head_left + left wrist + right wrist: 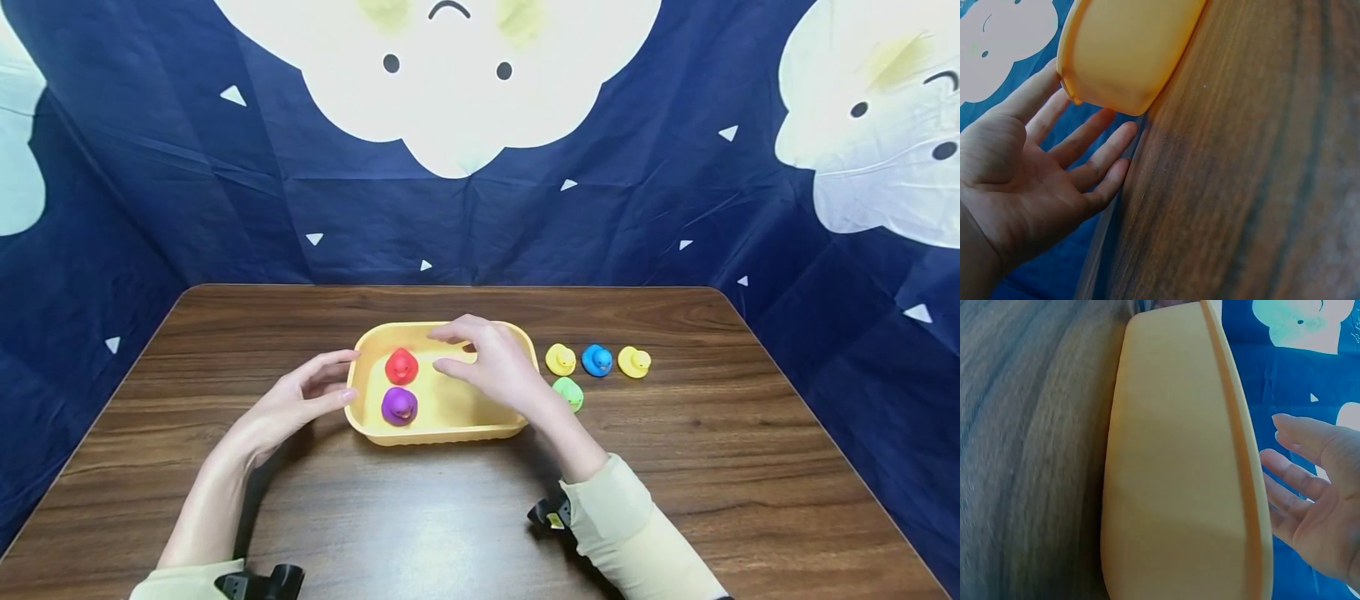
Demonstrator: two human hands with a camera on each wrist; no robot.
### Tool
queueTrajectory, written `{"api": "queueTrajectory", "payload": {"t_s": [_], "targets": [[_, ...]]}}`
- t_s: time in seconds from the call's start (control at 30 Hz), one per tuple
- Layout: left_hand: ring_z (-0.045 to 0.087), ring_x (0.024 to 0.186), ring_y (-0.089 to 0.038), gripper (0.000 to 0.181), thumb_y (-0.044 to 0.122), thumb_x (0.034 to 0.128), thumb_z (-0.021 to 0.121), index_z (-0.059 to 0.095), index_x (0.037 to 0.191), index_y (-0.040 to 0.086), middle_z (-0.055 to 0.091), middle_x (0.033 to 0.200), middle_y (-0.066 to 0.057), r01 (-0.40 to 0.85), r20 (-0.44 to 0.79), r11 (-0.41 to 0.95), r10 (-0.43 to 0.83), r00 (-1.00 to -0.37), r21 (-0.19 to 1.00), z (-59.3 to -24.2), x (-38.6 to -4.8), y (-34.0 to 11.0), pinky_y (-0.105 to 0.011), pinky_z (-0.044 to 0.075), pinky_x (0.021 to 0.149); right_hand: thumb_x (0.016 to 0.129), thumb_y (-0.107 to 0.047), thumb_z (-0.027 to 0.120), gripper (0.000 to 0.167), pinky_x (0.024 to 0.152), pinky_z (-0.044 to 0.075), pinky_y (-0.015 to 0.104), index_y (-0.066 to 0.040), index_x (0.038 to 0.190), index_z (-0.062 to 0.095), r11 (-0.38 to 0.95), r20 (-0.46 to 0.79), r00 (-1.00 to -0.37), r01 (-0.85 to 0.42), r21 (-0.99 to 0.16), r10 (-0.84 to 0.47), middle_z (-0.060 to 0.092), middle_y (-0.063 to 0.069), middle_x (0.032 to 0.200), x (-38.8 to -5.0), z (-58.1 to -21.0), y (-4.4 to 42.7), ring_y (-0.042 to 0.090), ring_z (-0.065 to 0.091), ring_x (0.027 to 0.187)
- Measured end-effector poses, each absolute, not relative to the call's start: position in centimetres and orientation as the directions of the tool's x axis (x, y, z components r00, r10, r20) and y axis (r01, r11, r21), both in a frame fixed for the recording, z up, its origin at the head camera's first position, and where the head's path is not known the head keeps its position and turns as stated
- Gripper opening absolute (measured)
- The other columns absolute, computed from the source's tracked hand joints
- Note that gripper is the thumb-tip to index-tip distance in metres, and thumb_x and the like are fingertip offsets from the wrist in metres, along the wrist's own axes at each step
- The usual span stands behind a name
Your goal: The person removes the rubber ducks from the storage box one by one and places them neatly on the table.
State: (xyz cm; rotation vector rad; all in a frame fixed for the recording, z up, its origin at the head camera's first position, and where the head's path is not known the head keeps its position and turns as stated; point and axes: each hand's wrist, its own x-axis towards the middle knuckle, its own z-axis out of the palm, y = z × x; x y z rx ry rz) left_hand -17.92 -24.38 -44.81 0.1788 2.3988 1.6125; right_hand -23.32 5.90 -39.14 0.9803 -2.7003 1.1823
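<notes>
A yellow plastic tub [450,433] stands on the table with a red toy duck [402,367] and a purple toy duck [400,406] inside, toward its left end. My left hand [303,396] is at the tub's left end, thumb and fingers spread and the thumb at the rim. In the left wrist view, its fingers [1094,162] stretch loosely below the tub [1122,56]. Over the tub's right half hovers my right hand [491,362], thumb and fingers apart with nothing between them. The right wrist view has that hand [1319,500] beyond the tub's long side [1172,456].
Right of the tub, a yellow duck [560,360], a blue duck [597,360] and another yellow duck [634,362] form a row. A green duck [568,393] sits in front, partly behind my right forearm. Blue cloth [472,225] hangs behind the wooden table [750,467].
</notes>
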Motion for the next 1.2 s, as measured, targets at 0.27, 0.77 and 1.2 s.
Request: {"api": "queueTrajectory", "payload": {"t_s": [0.27,0.77,1.2], "targets": [[0.06,0.118,0.0,0.063,0.032,0.1006,0.067,0.042,0.155,0.014,0.049,0.155,-0.021,-0.028,-0.129,0.376,0.248,-0.96,0.926,-44.8,-17.9,-24.4,-0.013,0.048,0.094,0.092,-0.02,0.079,0.036,0.099,0.056,0.041,-0.015,0.127,0.073,0.53,0.23,-0.797,-0.557,-0.64,-0.559,0.075,0.001,0.124,-23.1,-39.7,4.7,0.019,0.069,0.117],[0.061,0.117,0.0,0.061,0.031,0.1008,0.067,0.042,0.154,0.014,0.052,0.152,-0.022,-0.021,-0.124,0.378,0.25,-0.96,0.925,-45.0,-18.1,-24.5,-0.013,0.048,0.094,0.089,-0.016,0.081,0.031,0.097,0.057,0.041,-0.014,0.119,0.076,0.492,0.222,-0.758,-0.587,-0.643,-0.613,0.077,0.002,0.119,-22.8,-40.7,2.9,0.018,0.071,0.111],[0.061,0.118,0.0,0.062,0.032,0.1011,0.067,0.041,0.155,0.015,0.052,0.152,-0.021,-0.029,-0.132,0.374,0.252,-0.959,0.927,-45.1,-18.1,-24.5,-0.013,0.048,0.094,0.088,-0.022,0.082,0.03,0.096,0.053,0.026,-0.015,0.117,0.077,0.539,0.166,-0.731,-0.618,-0.572,-0.662,0.078,0.0,0.112,-22.8,-41.8,1.8,0.015,0.07,0.11]]}}
